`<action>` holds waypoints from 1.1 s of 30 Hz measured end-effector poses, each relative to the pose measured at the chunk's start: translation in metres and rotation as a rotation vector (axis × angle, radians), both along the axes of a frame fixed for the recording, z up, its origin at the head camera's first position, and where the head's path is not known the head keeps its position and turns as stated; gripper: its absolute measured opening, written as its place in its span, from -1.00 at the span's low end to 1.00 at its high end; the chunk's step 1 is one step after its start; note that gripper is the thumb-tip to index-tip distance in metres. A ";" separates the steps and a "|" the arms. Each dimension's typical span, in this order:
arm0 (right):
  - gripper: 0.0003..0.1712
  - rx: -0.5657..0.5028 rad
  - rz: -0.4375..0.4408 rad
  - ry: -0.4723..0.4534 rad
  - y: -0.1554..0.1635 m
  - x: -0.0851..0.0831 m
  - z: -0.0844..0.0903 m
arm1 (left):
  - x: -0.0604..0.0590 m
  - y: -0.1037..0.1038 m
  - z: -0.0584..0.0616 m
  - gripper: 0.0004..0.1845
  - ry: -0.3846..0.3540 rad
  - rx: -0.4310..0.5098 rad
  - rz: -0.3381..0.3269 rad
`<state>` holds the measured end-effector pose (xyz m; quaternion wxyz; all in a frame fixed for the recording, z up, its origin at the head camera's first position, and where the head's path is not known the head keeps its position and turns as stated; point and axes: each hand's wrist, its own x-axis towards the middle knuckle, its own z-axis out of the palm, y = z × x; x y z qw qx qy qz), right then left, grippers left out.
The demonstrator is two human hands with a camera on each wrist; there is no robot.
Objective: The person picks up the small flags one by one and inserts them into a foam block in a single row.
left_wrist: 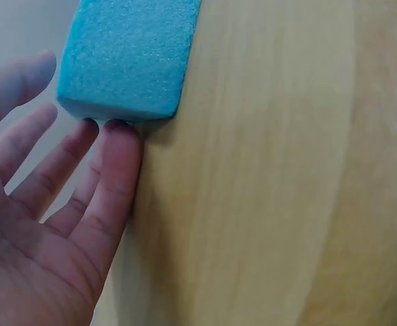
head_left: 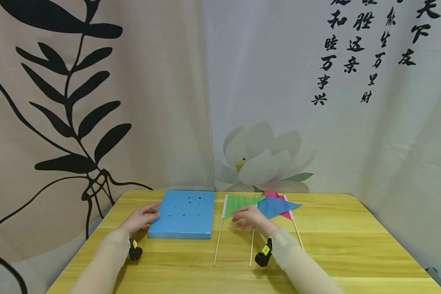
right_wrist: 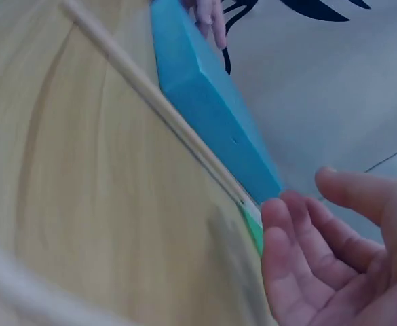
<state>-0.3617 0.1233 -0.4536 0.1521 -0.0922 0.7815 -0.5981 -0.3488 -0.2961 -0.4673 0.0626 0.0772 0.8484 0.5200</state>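
Note:
A blue foam block (head_left: 187,224) with several small holes in its top lies on the table. My left hand (head_left: 141,218) is at its left edge, and in the left wrist view the fingertips touch the block's side (left_wrist: 120,68). To the right of it lie three small flags on thin sticks: a green flag (head_left: 237,201), a blue pennant (head_left: 273,207) and a pinkish-red flag (head_left: 287,215) partly under the blue one. Over the green and blue flags is my right hand (head_left: 251,218), fingers loosely bent with nothing between them. The right wrist view shows the green flag's stick (right_wrist: 157,102) beside the block.
The wooden table (head_left: 169,269) carries the block and flags near its far edge. Behind it hangs a pale curtain (head_left: 161,102) printed with a black plant, a lotus and characters. Dark wrist cameras sit on the left wrist (head_left: 134,250) and right wrist (head_left: 263,255).

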 end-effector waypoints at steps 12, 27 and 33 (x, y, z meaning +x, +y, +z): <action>-0.64 -0.032 0.073 -0.121 -0.027 0.004 -0.019 | 0.006 -0.001 -0.011 -0.39 0.021 0.083 0.069; -0.61 0.126 0.016 -0.070 -0.037 0.001 -0.025 | 0.011 -0.003 -0.022 -0.43 0.026 0.075 0.076; -0.58 0.150 -0.028 -0.029 -0.043 0.003 -0.024 | 0.013 -0.001 -0.019 -0.43 0.027 0.073 0.117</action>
